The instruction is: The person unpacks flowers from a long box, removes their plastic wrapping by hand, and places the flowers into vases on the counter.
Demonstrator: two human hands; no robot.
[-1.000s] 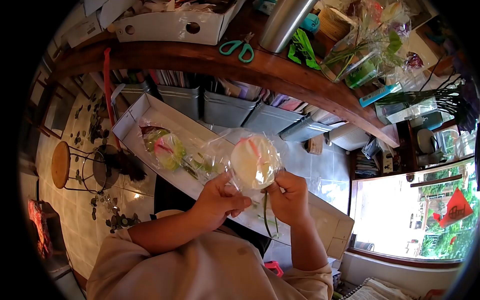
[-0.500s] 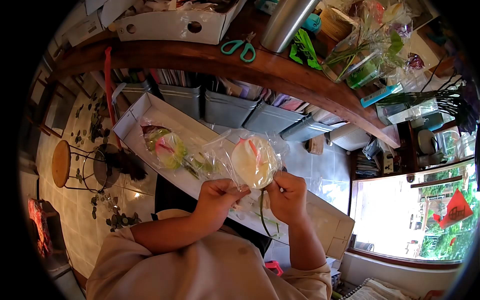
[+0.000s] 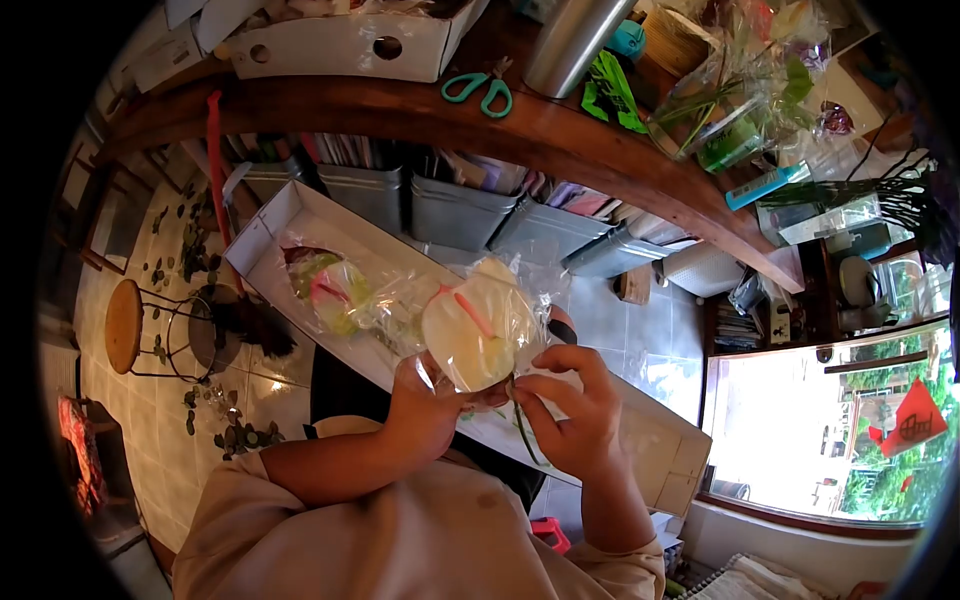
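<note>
one flower held in clear film, another lying wrapped in the long box

between both hands, above the long white box (image 3: pixel 655 442), a white flower (image 3: pixel 465 345) with pink spike, covered at its bloom by clear film (image 3: pixel 502 285). on the left hand (image 3: pixel 418 420), fingers closed around the lower part of film and flower, partly hidden behind it. on the right hand (image 3: pixel 575 415), narrow pinch of thumb and fingertips, just at the top of the green stem (image 3: pixel 524 430). so, covering over the bloom already done; below the fingers, stem without film. cannot tell if the film is fastened at the stem, nor how many flowers are left to cover.

inside the long box, at its far left part, a pink and green flower (image 3: pixel 338 292), already in clear film and lying on its side.

under the wooden table (image 3: pixel 300 108), in a row, grey bins (image 3: pixel 462 210) filled with books or papers, standing side by side. on the table, a white carton (image 3: pixel 335 52) with round holes, holding pale crumpled material, too cut off for naming exactly. near it, teal scissors (image 3: pixel 485 92) with blades apart, next a steel flask (image 3: pixel 572 48), and more to the right, a pile of wrapped flowers (image 3: pixel 735 105).
</note>
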